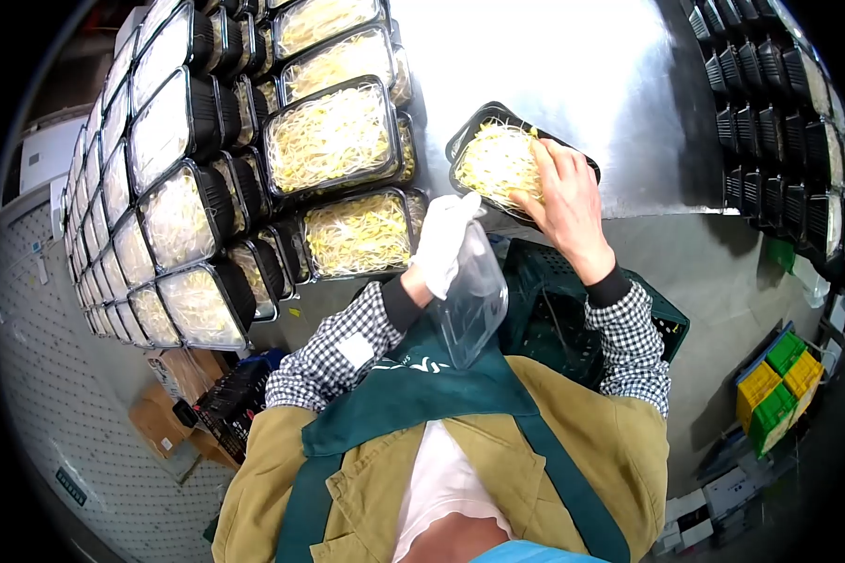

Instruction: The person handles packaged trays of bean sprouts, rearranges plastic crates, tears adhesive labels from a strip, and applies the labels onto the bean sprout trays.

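A black plastic tray (573, 153) heaped with bean sprouts (498, 161) sits at the front edge of the metal table. My bare right hand (567, 202) cups the right side of the heap, thumb toward the front and fingers curled over the sprouts. In a white glove, my left hand (446, 239) grips a clear plastic lid (474, 305) by its upper end. The lid hangs tilted in front of my apron, below the tray. Part of the tray's right side is hidden by my right hand.
Stacked lidded packs of sprouts (329, 136) form a wall on the left, close to my left hand. The shiny metal table (554, 56) extends ahead. Stacked black trays (770, 113) stand at right. Below my hands is a dark green crate (662, 310); coloured crates (781, 385) are lower right.
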Motion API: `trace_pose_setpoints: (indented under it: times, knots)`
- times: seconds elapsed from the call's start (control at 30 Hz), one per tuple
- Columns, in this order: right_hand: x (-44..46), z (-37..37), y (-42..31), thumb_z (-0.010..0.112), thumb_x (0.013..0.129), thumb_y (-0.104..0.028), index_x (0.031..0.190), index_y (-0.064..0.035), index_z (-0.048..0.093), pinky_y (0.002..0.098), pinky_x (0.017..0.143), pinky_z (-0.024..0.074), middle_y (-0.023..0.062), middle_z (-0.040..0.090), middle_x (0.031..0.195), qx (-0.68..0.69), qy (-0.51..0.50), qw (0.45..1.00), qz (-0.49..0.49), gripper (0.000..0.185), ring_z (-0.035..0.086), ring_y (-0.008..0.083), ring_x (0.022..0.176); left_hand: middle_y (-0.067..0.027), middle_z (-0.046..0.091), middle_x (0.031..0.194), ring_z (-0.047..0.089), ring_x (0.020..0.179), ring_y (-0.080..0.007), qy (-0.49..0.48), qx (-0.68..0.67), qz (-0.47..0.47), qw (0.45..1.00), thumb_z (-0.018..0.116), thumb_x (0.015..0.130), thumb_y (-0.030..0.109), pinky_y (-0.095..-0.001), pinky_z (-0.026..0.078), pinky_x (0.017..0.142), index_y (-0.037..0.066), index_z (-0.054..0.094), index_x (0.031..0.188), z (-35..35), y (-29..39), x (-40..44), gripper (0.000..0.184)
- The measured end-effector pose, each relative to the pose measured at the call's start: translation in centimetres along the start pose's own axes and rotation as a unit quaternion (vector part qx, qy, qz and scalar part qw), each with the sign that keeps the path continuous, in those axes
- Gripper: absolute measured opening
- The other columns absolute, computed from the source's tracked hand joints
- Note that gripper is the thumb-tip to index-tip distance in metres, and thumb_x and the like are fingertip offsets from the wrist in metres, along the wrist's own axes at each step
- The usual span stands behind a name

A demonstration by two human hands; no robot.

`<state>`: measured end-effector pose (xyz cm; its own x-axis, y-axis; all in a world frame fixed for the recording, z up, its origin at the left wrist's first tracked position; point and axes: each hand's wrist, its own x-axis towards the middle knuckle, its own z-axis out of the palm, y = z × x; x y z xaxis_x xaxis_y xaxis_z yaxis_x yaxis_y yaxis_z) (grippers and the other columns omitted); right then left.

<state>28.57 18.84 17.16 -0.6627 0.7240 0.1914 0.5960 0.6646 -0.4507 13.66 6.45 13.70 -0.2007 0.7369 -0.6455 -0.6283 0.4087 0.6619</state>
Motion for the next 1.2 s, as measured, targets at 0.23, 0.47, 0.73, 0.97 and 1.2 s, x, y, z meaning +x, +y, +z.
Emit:
trace_pose_setpoints:
  times: [0.23,0.47,0.73,0.97,1.2]
  knots:
    - [0.3,0.3,1.6,0.069,0.077,-0.01,0.115,-0.0038,0.057,0.0368,0.085,0.0471,0.0101,0.058,0.11,0.005,-0.028,0.999,0.026,0.041,0.054,0.0271,0.101,-0.0047,0.059,0.096,0.055,0.077,-0.0094,0.037,-0.031,-0.021,0.999,0.056,0.089,0.008,-0.0217,0.046,0.068,0.0,0.049,0.116,0.6,-0.7,2.0,0.029]
    - [1.4,-0.6,0.3,0.069,0.077,-0.011,0.115,-0.0069,0.06,0.0339,0.079,0.0502,0.0085,0.061,0.109,-0.035,-0.021,0.998,-0.037,0.039,0.057,0.0256,0.099,-0.0067,0.057,0.114,0.055,0.097,-0.0108,0.0,-0.063,0.015,0.998,0.047,0.09,0.0,-0.0225,0.046,0.083,-0.002,0.044,0.129,0.9,-0.8,1.8,0.039]
    - [1.7,-3.4,1.3,0.07,0.075,-0.009,0.129,-0.0042,0.048,0.0378,0.096,0.0424,0.0169,0.054,0.125,0.069,-0.15,0.986,-0.015,0.059,0.052,0.031,0.114,-0.006,0.064,0.094,0.049,0.044,-0.0062,-0.034,-0.086,0.049,0.995,0.046,0.094,0.011,-0.0173,0.04,0.039,0.003,0.045,0.127,0.4,-1.5,2.2,0.034]
    - [0.5,0.6,1.9,0.067,0.074,-0.002,0.135,-0.0048,0.042,0.0392,0.102,0.0383,0.0165,0.045,0.135,-0.028,-0.127,0.989,-0.071,0.066,0.045,0.0326,0.123,-0.007,0.057,0.112,0.051,0.086,-0.0111,-0.016,-0.082,0.043,0.996,0.044,0.091,0.004,-0.0223,0.041,0.075,-0.001,0.042,0.132,0.3,-1.6,2.4,0.041]
    - [1.9,-2.3,3.5,0.063,0.079,-0.001,0.131,-0.0081,0.049,0.037,0.1,0.0423,0.0132,0.052,0.131,0.135,-0.196,0.971,-0.019,0.054,0.05,0.0311,0.119,-0.0049,0.057,0.105,0.051,0.082,-0.0101,-0.01,-0.055,0.033,0.998,0.045,0.09,0.005,-0.0218,0.043,0.071,0.0,0.043,0.131,0.4,-0.9,1.9,0.041]
